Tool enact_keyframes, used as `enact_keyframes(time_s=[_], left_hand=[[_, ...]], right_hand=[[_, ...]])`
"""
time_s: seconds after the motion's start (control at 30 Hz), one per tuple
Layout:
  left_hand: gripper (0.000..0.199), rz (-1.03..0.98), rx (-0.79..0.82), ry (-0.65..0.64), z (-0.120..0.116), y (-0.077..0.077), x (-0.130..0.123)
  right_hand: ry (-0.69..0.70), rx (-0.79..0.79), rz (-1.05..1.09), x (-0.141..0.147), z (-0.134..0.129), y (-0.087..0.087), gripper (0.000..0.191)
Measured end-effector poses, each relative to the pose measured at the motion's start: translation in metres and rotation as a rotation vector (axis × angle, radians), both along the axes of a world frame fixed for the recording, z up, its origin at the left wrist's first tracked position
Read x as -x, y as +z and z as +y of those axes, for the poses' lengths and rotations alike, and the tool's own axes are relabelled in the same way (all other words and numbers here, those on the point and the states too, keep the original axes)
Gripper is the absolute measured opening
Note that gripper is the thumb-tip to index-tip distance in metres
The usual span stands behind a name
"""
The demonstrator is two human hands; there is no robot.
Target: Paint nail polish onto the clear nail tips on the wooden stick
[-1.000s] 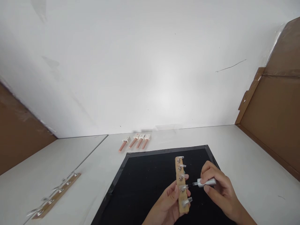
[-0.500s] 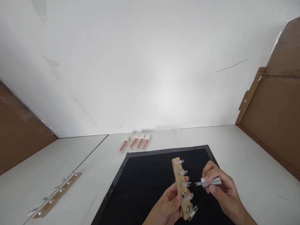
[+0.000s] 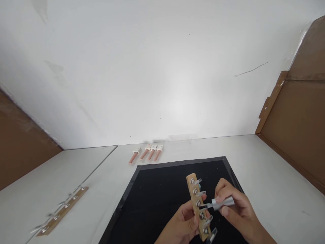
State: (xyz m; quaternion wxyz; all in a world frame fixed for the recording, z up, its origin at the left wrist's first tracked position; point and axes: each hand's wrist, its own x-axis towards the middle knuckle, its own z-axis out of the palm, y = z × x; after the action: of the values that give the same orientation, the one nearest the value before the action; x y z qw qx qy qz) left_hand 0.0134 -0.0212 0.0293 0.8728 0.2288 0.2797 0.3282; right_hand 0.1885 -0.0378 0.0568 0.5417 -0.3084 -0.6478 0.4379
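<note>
My left hand (image 3: 184, 222) is closed around the lower part of a wooden strip (image 3: 196, 209), held tilted over a black mat. A row of clear false nail tips (image 3: 201, 193) stands out from round metal mounts along the strip. Between the thumb and fingers of my right hand (image 3: 240, 207) is a nail polish brush (image 3: 223, 203) with a silver cap handle. It points left, its bristles at the middle nail tip; whether they touch it I cannot tell.
Under my hands lies the black mat (image 3: 152, 200). A second wooden strip (image 3: 62, 212) with clear nail tips rests at the left. Several pink tubes with white ends (image 3: 157, 153) lie behind the mat. Cardboard panels (image 3: 299, 118) flank the white table, with a white wall behind.
My right hand has moved the brush left, bringing its bristles over the middle nail tip. The strip in my left hand has turned slightly and sits a little lower.
</note>
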Motion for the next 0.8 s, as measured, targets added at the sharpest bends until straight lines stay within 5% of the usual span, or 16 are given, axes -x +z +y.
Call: enact_keyframes(time_s=[0.8], left_hand=[[0.048,0.044,-0.014,0.008,-0.002,0.004,0.004]], right_hand=[[-0.054,-0.022,0.015,-0.006,0.006,-0.010,0.017]])
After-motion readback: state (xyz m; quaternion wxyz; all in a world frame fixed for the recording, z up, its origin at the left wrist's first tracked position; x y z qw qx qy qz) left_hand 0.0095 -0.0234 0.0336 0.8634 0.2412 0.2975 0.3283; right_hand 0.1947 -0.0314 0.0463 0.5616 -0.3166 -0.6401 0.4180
